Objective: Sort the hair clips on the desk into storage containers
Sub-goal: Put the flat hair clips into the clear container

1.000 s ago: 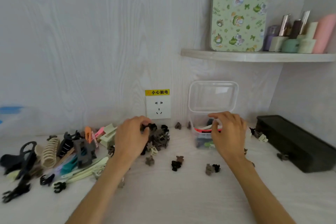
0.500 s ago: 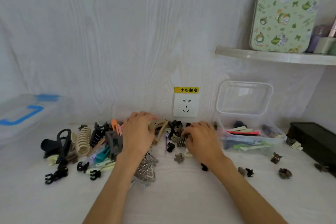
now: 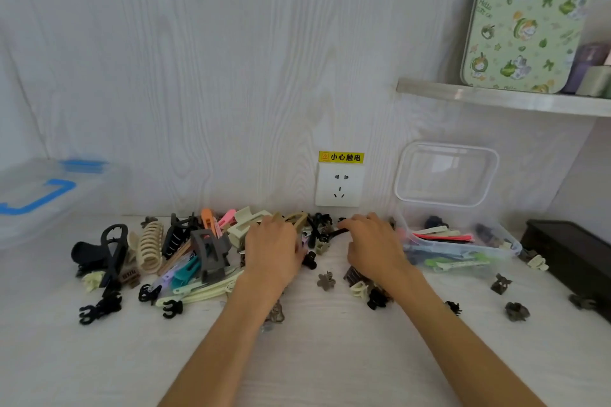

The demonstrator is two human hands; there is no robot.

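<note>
Both hands had shifted deeper into the hair clips [image 3: 211, 251] heaped on the surface [image 3: 314, 357], the left hand [image 3: 272, 249] palm-down with fingers curled among them, its hold unclear, the right hand [image 3: 372, 246] pinching a dark clip beside the clear container [image 3: 463, 251].

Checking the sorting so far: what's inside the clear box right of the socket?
The clear box holds long flat clips, red, cream, pale blue and green, plus some dark small ones at the back. Lower layers are blurred through the wall, so a count isn't possible.
</note>
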